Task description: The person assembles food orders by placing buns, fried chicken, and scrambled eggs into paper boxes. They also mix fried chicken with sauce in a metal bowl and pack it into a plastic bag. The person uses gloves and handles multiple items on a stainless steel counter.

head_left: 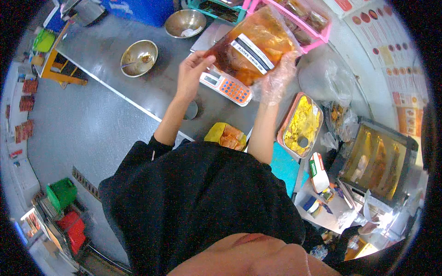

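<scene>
A clear plastic bag (230, 62) of orange-brown sauce, with paler lumps inside and a white-and-black label, is held up between my hands. My bare left hand (192, 69) pinches its left edge between thumb and fingers. On the opposite side, my right hand (278, 80), in a clear plastic glove, grips the bag's lower right edge. Below the bag stands a kitchen scale (234, 90) with an orange keypad and a small display. The bag covers part of the scale, so I cannot tell whether the two touch.
Two steel bowls (139, 58) stand to the left and back. A pink basket (317, 42) and a teal basket (216, 11) hold packages behind. Rightward are a tray of yellow food (301, 122), a teal cutting board (283, 168) and a glass-fronted cabinet (377, 161). A yellow package (212, 133) lies near my body.
</scene>
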Demonstrator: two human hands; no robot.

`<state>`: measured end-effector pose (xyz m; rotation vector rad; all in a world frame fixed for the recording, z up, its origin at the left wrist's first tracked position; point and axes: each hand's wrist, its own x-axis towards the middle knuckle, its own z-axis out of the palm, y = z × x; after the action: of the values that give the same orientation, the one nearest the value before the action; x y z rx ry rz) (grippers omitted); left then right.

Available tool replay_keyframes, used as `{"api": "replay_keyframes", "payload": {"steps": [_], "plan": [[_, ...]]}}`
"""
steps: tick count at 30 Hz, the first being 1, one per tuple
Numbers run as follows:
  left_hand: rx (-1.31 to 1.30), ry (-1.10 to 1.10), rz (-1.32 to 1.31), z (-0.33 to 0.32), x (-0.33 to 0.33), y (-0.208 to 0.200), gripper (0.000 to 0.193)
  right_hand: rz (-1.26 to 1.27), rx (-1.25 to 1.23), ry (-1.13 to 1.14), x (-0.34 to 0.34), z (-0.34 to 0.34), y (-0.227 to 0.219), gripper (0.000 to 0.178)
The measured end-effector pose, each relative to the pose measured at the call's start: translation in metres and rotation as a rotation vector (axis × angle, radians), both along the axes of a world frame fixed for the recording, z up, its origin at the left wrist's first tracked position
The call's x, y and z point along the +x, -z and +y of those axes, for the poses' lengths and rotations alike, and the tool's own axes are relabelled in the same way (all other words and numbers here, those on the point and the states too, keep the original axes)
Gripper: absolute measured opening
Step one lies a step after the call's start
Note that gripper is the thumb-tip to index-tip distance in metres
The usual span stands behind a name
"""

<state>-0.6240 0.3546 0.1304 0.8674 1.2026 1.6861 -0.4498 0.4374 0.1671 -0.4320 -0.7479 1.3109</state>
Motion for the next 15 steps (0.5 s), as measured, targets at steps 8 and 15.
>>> {"api": "replay_keyframes", "payload": {"steps": [8,15], "plan": [[0.123,0.089,0.651,0.068,0.012,-0.087,0.024,0.711,-0.235,-0.730,-0.034,-0.020,0.070,0.075],[0.002,0.066,0.873,0.062,0.025,-0.079,0.022,0.530,-0.386,-0.621,-0.072,-0.058,0.059,0.061]]}}
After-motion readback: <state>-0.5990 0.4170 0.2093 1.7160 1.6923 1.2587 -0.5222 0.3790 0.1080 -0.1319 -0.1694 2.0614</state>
